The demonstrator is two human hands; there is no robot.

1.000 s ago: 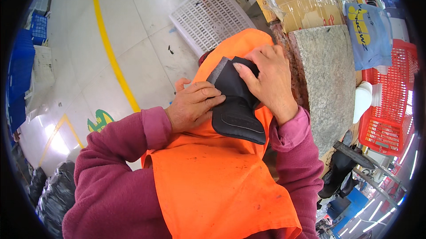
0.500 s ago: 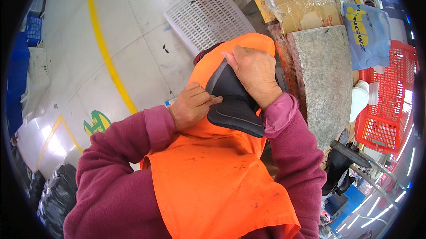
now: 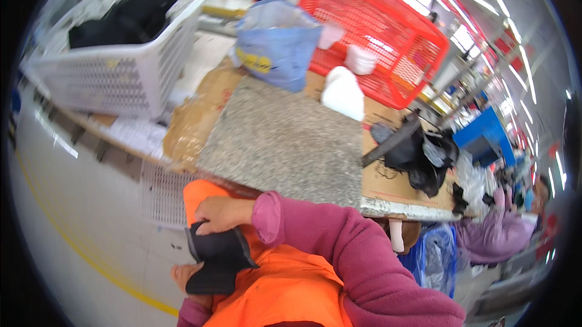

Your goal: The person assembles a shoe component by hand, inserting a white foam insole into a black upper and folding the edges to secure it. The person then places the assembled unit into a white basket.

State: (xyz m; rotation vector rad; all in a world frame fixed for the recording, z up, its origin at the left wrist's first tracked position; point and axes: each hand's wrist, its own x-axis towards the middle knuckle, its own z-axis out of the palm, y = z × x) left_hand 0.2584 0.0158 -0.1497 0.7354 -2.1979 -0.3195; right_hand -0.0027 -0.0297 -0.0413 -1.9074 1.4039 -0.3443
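Observation:
A soft black piece that looks like a shoe upper [image 3: 221,257] lies across my lap, over the orange apron [image 3: 285,290]. Its upper edge is gripped by my right hand [image 3: 221,213], thumb on the near face and fingers curled behind. Lower down, my left hand [image 3: 187,277] holds the opposite end, its fingers partly hidden behind the black material. The picture is somewhat smeared by motion.
Just ahead, a grey stone slab [image 3: 285,139] lies on the bench beside a white basket [image 3: 121,78] of black pieces, a blue bag [image 3: 273,48], a white bottle [image 3: 342,93] and a red basket [image 3: 370,23]. Black pieces [image 3: 418,157] hang by a bar; another person [image 3: 497,236] is at right.
My view has swung right and up, bringing the bench into the middle. Both hands still hold the black upper, which now shows lower and further left in the picture.

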